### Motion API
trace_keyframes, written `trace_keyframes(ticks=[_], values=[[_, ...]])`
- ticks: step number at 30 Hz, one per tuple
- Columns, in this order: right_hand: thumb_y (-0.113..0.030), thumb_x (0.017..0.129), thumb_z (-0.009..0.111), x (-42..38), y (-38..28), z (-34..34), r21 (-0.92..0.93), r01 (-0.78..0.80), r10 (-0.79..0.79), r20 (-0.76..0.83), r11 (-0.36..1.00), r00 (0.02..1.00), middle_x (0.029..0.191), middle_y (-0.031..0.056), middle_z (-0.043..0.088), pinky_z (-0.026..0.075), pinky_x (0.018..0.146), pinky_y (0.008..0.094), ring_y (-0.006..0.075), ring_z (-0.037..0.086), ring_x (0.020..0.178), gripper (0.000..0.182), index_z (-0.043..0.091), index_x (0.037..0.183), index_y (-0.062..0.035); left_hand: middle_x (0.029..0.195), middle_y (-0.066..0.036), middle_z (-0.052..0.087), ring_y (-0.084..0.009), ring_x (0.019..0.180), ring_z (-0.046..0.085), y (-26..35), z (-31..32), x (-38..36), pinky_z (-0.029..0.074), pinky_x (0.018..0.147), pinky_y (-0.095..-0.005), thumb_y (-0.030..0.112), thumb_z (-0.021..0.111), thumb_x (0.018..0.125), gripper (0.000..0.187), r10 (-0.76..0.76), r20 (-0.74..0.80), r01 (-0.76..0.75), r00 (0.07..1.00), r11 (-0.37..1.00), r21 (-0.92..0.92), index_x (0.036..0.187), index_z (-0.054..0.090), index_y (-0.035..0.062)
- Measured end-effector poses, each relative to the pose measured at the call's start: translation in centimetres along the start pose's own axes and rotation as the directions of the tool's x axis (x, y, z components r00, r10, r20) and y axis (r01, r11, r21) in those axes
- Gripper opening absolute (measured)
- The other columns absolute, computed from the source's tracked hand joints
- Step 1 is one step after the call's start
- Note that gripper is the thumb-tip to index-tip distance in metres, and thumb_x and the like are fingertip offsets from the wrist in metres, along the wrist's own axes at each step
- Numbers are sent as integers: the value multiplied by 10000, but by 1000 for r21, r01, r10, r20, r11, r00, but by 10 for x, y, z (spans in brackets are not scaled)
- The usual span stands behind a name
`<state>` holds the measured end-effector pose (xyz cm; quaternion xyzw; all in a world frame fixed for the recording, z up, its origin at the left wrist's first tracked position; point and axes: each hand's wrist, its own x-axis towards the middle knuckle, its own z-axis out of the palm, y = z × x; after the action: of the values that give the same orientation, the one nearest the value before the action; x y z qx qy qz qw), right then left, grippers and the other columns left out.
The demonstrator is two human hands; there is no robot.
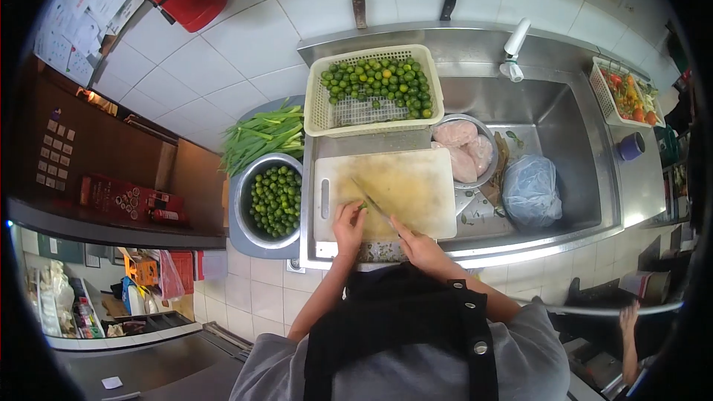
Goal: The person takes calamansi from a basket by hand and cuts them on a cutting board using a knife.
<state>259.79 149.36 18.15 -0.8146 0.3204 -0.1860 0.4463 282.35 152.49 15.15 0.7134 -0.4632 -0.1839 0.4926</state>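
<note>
My left hand (347,229) is closed at the lower middle of a worn white cutting board (423,178), its fingertips pinching a small green calamansi (363,206). In my right hand (422,249) is the handle of a kitchen knife (373,201); its blade slants up and left across the board, close to the fruit. Behind the board, a cream plastic basket (317,104) holds many calamansi, one of them orange. To the left stands a steel bowl (241,221) full of whole green ones. Small bits lie in the sink strip below the board.
Long green leaves (260,134) lie at the left. Right of the board, a bowl of raw chicken (464,150) and a tied plastic bag (532,191) sit in the steel sink (587,156) under a tap (513,56). A purple cup (631,146) and a vegetable basket (605,96) stand beyond. Another person's hand (629,317) shows lower right.
</note>
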Motion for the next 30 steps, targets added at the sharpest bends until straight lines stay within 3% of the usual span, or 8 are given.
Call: trace_keyframes(ticks=[6, 16, 24, 28, 30], values=[[-158, 1015, 514, -4, -15, -15, -128, -64, 79, 113, 990, 990, 913, 307, 632, 511, 748, 568, 504, 635, 775, 698, 188, 1632, -147, 1077, -113, 645, -223, 932, 701, -4, 4, -1, 589, 822, -307, 6, 736, 890, 250, 43, -43, -40, 998, 998, 55, 1140, 727, 11], [-157, 1004, 537, -9, -18, -22, -182, -43, 63, 106, 982, 992, 856, 281, 629, 530, 700, 561, 485, 647, 727, 707, 205, 1628, -145, 1005, -109, 646, -216, 908, 691, 2, 6, -1, 577, 805, -307, 18, 747, 884, 240, 8, -86, -3, 996, 998, 55, 1123, 732, 3], [-83, 930, 561, 14, -9, -14, -208, -5, 38, 153, 978, 987, 939, 333, 673, 552, 678, 555, 483, 673, 737, 766, 217, 1615, -84, 1005, -110, 646, -212, 898, 697, 0, 8, -2, 580, 809, -304, 15, 739, 899, 238, 15, -86, -11, 996, 999, 50, 1135, 727, -3], [-73, 916, 566, 29, -1, 2, -199, 38, -21, 88, 979, 996, 914, 343, 671, 548, 662, 560, 479, 674, 720, 771, 232, 1611, -78, 1008, -111, 647, -210, 902, 696, -5, 9, -2, 583, 806, -301, 15, 743, 899, 229, 16, -97, -12, 995, 999, 38, 1126, 725, -5], [-119, 985, 553, 35, 5, 10, -194, 55, -55, 2, 979, 998, 862, 308, 675, 539, 675, 547, 472, 663, 695, 653, 311, 1591, -118, 1010, -118, 657, -214, 880, 698, -7, 9, -3, 577, 782, -305, 28, 742, 903, 234, 34, -95, -32, 995, 999, 23, 1135, 724, 2]])
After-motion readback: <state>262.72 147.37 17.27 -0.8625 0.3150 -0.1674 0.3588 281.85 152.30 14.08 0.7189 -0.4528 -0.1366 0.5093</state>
